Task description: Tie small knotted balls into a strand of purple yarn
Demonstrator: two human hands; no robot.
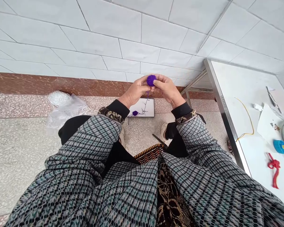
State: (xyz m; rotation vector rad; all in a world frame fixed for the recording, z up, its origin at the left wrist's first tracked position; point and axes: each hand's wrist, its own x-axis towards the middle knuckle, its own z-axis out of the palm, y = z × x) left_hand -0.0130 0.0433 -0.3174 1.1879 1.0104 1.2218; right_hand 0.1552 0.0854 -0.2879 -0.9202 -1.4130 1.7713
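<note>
A small ball of purple yarn (151,80) is held up between my two hands, in front of the tiled wall. My left hand (138,90) grips it from the left side, fingers curled around its lower edge. On the right, my right hand (166,87) presses its thumb against the ball's face, with the other fingers behind. A strand of purple yarn (147,94) hangs from the ball down to a white tray (150,111) with a dark rim on the floor. In that tray lies a smaller purple yarn bundle (135,113) with loose, tangled strands.
Left on the floor are a white yarn ball (59,98) and a clear plastic bag (61,115). A metal-edged table (241,94) stands right, bearing a yellow cord (252,123), a red knotted cord (274,167) and a blue cap (279,146). A woven seat edge (150,153) shows between my legs.
</note>
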